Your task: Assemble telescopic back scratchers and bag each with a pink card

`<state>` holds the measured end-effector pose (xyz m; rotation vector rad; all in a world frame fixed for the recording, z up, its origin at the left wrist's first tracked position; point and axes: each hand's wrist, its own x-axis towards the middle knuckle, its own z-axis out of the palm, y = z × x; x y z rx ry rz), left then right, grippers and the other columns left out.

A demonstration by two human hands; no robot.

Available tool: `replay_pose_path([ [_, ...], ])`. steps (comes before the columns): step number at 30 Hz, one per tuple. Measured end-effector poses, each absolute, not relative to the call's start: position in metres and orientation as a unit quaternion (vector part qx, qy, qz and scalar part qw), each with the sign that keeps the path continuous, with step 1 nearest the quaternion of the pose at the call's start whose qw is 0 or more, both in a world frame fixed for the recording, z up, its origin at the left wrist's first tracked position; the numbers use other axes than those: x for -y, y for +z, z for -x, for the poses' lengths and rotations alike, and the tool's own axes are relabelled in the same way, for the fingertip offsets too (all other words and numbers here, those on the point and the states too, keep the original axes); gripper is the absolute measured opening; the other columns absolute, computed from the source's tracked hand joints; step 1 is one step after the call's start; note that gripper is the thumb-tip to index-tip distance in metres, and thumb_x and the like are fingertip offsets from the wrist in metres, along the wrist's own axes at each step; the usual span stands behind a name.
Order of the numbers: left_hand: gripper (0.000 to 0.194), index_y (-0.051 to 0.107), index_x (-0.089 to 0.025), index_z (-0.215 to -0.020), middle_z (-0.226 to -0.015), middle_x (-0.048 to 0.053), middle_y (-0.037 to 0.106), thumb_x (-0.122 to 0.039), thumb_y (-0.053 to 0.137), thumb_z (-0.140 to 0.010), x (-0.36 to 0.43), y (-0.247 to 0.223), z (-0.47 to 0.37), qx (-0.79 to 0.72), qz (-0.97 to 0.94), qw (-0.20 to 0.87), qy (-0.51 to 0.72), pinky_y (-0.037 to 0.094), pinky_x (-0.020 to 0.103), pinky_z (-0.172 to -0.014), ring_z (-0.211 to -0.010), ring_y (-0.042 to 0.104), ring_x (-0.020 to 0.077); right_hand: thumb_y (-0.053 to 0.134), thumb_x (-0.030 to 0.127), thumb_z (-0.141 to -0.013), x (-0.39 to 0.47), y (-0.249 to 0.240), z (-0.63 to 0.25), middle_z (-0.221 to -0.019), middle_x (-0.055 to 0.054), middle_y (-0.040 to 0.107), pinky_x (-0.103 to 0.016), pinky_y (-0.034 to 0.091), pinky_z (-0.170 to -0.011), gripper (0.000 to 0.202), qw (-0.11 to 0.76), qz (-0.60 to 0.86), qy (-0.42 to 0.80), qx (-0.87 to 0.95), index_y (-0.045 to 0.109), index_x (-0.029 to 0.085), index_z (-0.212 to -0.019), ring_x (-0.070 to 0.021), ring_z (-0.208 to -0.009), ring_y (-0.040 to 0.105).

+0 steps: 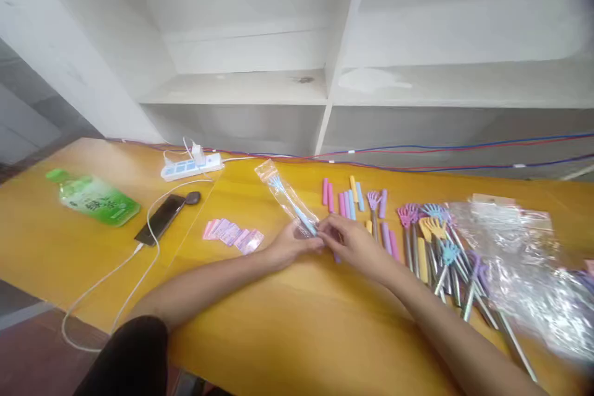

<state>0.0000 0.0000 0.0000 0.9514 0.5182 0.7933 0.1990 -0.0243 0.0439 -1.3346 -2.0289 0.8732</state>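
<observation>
A light blue back scratcher lies inside a long clear plastic bag, its claw end pointing away from me. My left hand is closed around the near end of the bag, thumb on top. The fingers of my right hand pinch the same end from the right, by the handle tip. Left of my hands, small pink and purple printed cards lie in a fanned row. To the right are coloured handle sleeves and a pile of back scratchers with metal rods.
Clear plastic bags are heaped at the right. A green bottle, a phone with a white cable and a power strip occupy the left. Shelving and cables line the back edge.
</observation>
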Motion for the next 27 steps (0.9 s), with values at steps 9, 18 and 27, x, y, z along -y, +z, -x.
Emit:
replay_pose_path([
  [9, 0.045, 0.068, -0.015, -0.103, -0.097, 0.005, 0.069, -0.035, 0.095, -0.072, -0.004, -0.005, 0.001, -0.245, -0.465, 0.760, 0.383, 0.048, 0.028, -0.085, -0.091, 0.063, 0.0153, 0.057, 0.043, -0.102, 0.023, 0.042, -0.199, -0.082, -0.002, 0.062, -0.027, 0.043, -0.066, 0.023, 0.280, 0.496, 0.323, 0.756, 0.063, 0.021, -0.103, -0.0145, -0.067, 0.059],
  [18, 0.049, 0.073, -0.013, -0.092, -0.086, 0.005, 0.070, -0.047, 0.096, -0.066, -0.004, -0.009, 0.000, -0.275, -0.498, 0.737, 0.365, 0.048, 0.029, -0.078, -0.080, 0.063, 0.0160, 0.064, 0.062, -0.095, 0.023, 0.042, -0.200, -0.085, -0.002, 0.067, -0.027, 0.045, -0.060, 0.044, 0.248, 0.526, 0.404, 0.706, 0.057, 0.020, -0.107, -0.0146, -0.062, 0.061],
  [27, 0.046, 0.070, -0.015, -0.102, -0.087, 0.003, 0.069, -0.039, 0.095, -0.071, -0.006, -0.013, 0.002, -0.249, -0.510, 0.743, 0.354, 0.050, 0.028, -0.077, -0.080, 0.063, 0.0151, 0.057, 0.070, -0.097, 0.024, 0.043, -0.199, -0.073, -0.001, 0.066, -0.025, 0.042, -0.058, 0.053, 0.216, 0.518, 0.428, 0.708, 0.058, 0.018, -0.084, -0.0131, -0.057, 0.059],
])
